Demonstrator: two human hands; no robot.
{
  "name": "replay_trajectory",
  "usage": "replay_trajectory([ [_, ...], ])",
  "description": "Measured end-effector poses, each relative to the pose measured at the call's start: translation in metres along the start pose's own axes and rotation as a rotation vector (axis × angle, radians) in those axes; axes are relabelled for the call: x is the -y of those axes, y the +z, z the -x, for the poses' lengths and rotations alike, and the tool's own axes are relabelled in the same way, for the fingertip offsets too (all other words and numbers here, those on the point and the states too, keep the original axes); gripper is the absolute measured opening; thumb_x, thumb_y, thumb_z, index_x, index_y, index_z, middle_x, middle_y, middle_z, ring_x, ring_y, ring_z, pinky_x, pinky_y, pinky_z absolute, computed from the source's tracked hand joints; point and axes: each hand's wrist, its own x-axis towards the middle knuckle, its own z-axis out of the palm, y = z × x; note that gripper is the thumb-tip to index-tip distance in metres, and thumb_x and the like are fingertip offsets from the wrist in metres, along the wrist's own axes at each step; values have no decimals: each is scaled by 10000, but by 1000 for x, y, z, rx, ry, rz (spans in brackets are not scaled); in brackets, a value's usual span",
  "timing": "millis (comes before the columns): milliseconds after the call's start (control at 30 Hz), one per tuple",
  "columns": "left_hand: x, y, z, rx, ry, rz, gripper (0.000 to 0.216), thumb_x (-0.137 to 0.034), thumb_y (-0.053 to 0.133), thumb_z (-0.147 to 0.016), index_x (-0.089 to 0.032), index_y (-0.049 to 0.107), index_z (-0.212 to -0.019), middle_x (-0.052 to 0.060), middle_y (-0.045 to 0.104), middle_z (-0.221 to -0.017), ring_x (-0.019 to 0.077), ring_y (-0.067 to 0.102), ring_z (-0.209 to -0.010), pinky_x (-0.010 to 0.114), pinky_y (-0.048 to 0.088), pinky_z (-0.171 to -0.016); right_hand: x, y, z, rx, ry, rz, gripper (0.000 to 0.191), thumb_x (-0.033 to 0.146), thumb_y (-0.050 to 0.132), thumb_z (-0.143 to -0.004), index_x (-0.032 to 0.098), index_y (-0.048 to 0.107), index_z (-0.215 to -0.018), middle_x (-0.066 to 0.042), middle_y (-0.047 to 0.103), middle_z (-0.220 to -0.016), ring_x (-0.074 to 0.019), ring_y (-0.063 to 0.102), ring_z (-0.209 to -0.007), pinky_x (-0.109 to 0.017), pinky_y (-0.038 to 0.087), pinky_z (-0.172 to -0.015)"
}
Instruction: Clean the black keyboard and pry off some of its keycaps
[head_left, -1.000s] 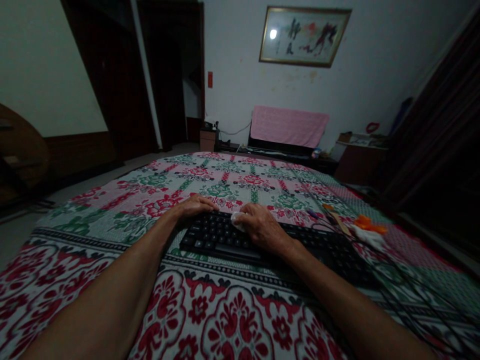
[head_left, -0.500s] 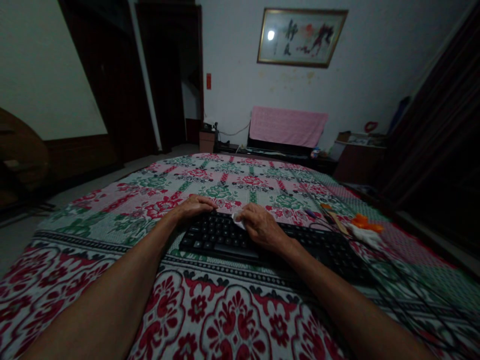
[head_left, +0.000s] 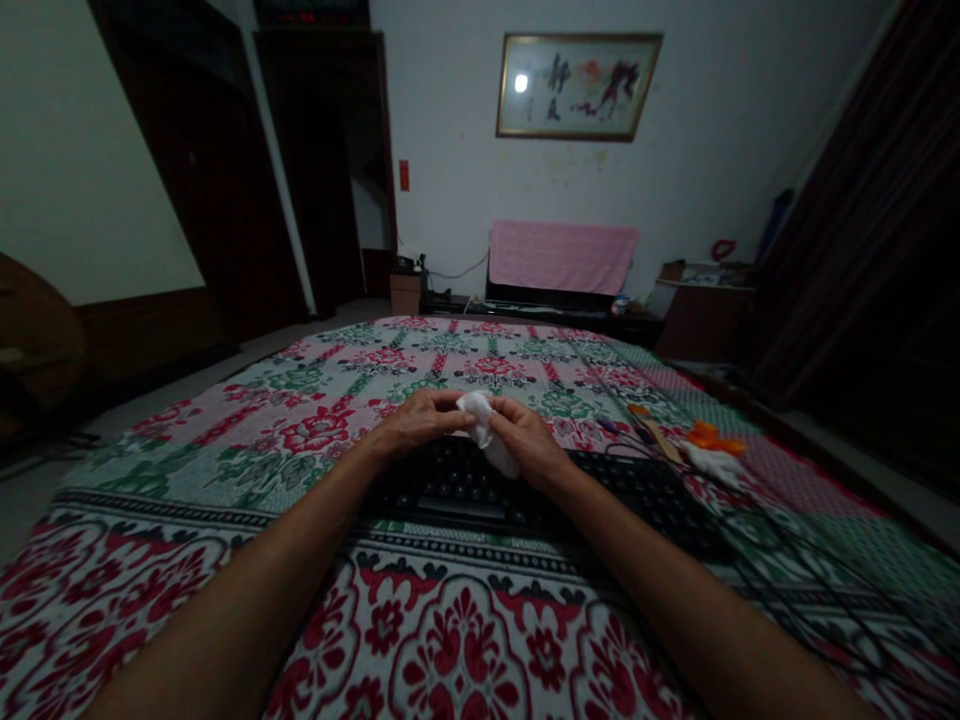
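One white wad (head_left: 486, 437), newly off the black keyboard (head_left: 660, 495), finger-pinched by left hand (head_left: 420, 418) and right hand (head_left: 531, 442), rubbing apparently paused.

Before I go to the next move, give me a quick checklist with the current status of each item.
1. Left hand gripping the white cloth: ok, fingertips pinch its upper part.
2. Right hand gripping it too: ok, fingers on its other side.
3. White cloth clear of the keyboard: cannot tell, its lower end hangs in front of the keys.
4. Keyboard resting on the patterned cover: ok.
5. Whole keyboard visible: not ok, partly hidden.
6. Orange item apart from both hands: ok, off to the right.
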Motion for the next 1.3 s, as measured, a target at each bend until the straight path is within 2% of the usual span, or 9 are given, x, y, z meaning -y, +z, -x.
replay_trajectory([
  [133,6,10,-5,-100,-77,170,414,-369,717,-628,-166,655,-983,27,661,-853,146,580,-751,251,443,-681,0,2,-1,40,74,-210,385,435,679,-624,169,624,-897,2,638,-714,-87,518,-540,-199,367,-502],
  [233,7,20,-10,-155,-139,371,448,-380,750,-571,-138,653,-935,58,659,-861,145,579,-732,271,458,-688,-3,3,-4,-3,72,-191,386,423,695,-598,155,616,-865,9,631,-675,-91,521,-534,-207,383,-514],
  [400,-2,22,-12,-295,-132,386,396,-378,715,-553,-115,651,-843,30,633,-694,114,535,-560,237,422,-553,0,-7,2,-26,-172,255,261,389,564,-734,159,606,-849,-13,642,-765,-130,573,-684,-258,446,-644],
  [533,1,4,-8,-476,-59,45,284,-340,604,-652,-147,656,-854,3,615,-664,135,533,-570,235,408,-542,8,-33,24,117,-302,786,383,393,561,-759,170,583,-1069,-101,604,-1106,-212,542,-1031,-383,401,-903],
  [667,10,-5,-5,-396,42,-628,256,-229,536,-697,-210,690,-901,27,631,-811,193,546,-813,260,411,-731,13,-51,44,389,-138,1037,915,576,670,-600,196,333,-1360,-169,298,-1422,-323,276,-1299,-528,224,-1037],
  [800,13,-4,-4,-166,79,-962,310,-207,487,-724,-227,688,-960,54,604,-851,210,534,-825,284,391,-764,11,-48,49,482,-80,1123,1103,634,697,-498,215,233,-1406,-182,194,-1460,-378,107,-1342,-629,48,-1031],
  [1000,7,-13,0,-26,46,-804,419,-117,480,-620,-213,646,-993,10,643,-815,184,551,-768,241,399,-690,8,-42,44,504,-54,1142,1161,643,709,-465,227,190,-1417,-180,177,-1464,-390,98,-1338,-640,14,-1020],
  [1167,10,-17,1,42,-7,-676,200,-226,501,-655,-181,649,-782,-23,586,-634,139,513,-601,202,363,-537,10,-44,43,509,-115,1111,1113,614,724,-464,233,247,-1394,-165,284,-1414,-373,194,-1312,-623,59,-1026],
  [1300,20,-16,0,60,-34,-612,211,-304,504,-701,-184,658,-780,-29,585,-622,126,509,-565,196,343,-503,8,-45,40,495,-178,1080,1078,593,730,-478,208,277,-1378,-167,345,-1365,-344,268,-1278,-572,132,-1035],
])
